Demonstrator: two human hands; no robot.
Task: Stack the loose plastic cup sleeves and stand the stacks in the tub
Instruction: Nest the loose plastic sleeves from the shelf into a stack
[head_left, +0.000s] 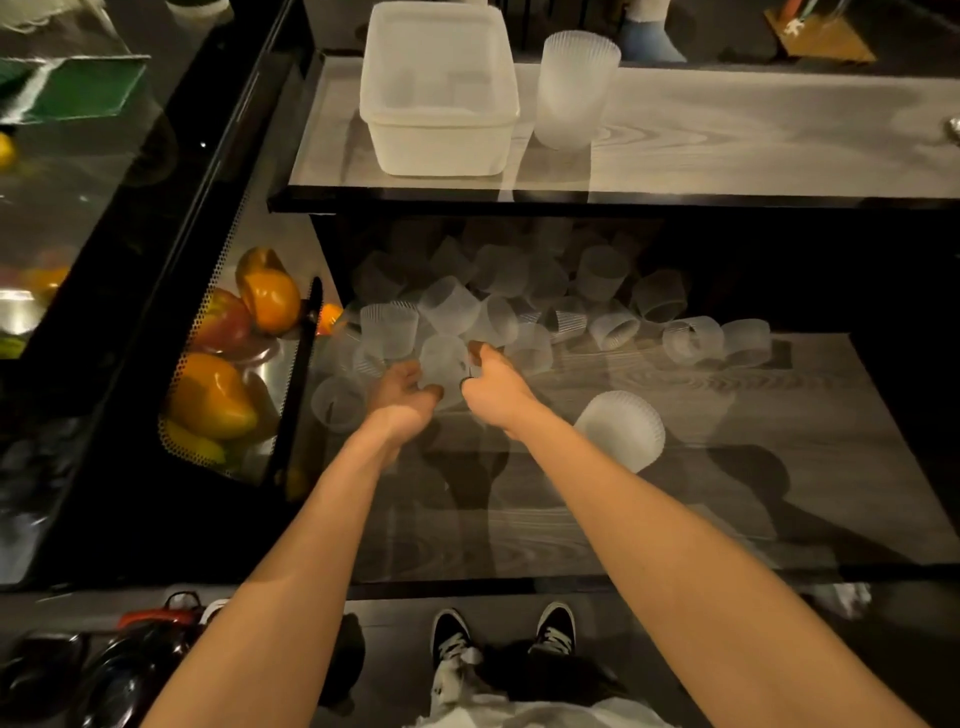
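Several loose translucent ribbed cup sleeves (498, 296) lie in a heap on the lower wooden shelf. My left hand (402, 392) and my right hand (493, 384) both grip one sleeve (441, 361) at the heap's front edge. A finished stack of sleeves (621, 436) lies on its side to the right of my right forearm. On the upper shelf stands the empty translucent tub (439, 140), with another upright stack of sleeves (574, 88) just to its right.
A black perforated metal basket (192, 374) with orange and red peppers hangs left of the lower shelf. The upper shelf's black front edge (571, 200) overhangs the heap. My shoes (501, 636) stand on the floor below, beside dark objects at bottom left.
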